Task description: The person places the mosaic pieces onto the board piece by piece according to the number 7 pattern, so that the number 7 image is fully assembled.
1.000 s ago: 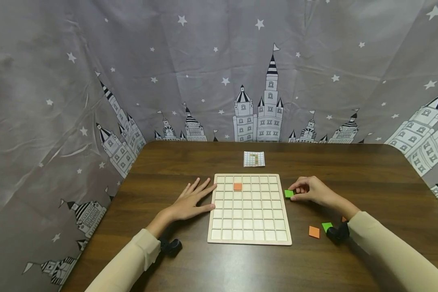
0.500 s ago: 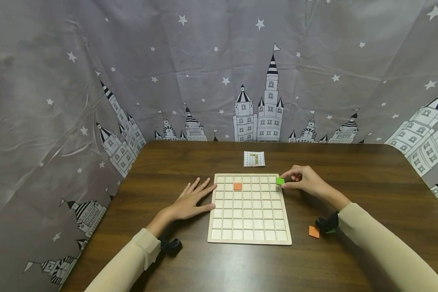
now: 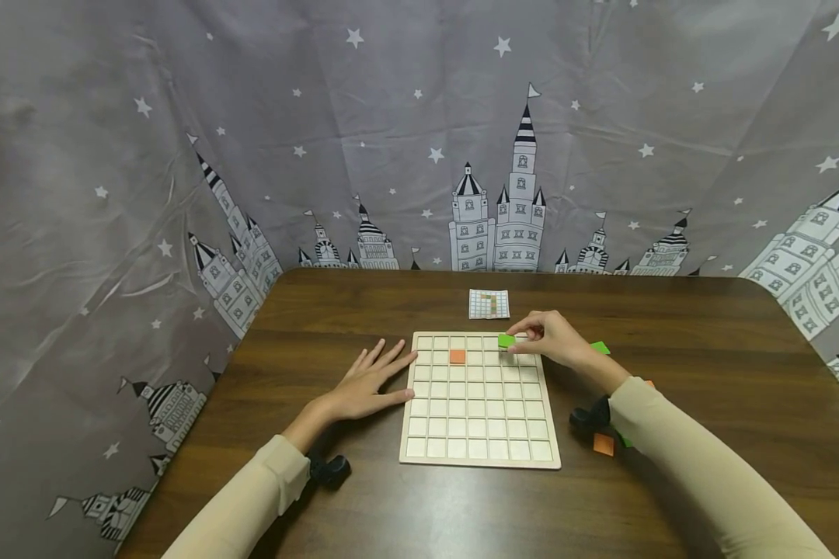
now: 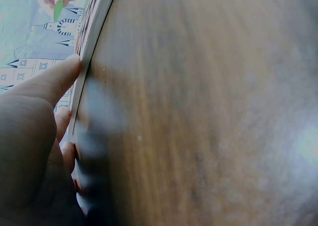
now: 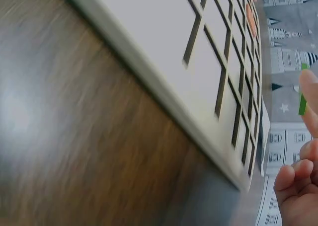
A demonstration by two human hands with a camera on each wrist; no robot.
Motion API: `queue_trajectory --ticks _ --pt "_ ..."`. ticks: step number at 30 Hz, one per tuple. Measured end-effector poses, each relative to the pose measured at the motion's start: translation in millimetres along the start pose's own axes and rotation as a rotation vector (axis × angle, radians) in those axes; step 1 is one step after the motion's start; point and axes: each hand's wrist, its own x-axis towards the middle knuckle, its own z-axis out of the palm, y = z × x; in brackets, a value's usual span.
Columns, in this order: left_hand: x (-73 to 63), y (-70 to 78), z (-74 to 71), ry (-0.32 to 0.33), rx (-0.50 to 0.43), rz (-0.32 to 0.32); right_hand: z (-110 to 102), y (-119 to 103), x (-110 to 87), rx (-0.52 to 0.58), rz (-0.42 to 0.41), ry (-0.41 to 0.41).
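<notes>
Head view: we pinch square green tile (image 3: 506, 341) between thumb and fingertip of right hand (image 3: 552, 340), above far part of board (image 3: 476, 408), flat, sides roughly parallel to board's; left hand (image 3: 360, 390), fingers spread, touches board's left edge.

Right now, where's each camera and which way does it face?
Head: worn on the head, looking forward and down at the pale wooden grid board; left hand, right hand show.
Left wrist: worn there, looking along the board's edge; left hand near, right hand far.
Right wrist: worn there, looking across the board; right hand at right.
Wrist views share the held green square tile.
</notes>
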Motion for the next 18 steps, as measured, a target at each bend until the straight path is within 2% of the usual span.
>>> queue_trajectory --ticks 18 --pt "0.3 0.2 0.4 -0.001 0.006 -0.003 34 -9 16.4 0.093 0.093 -0.018"
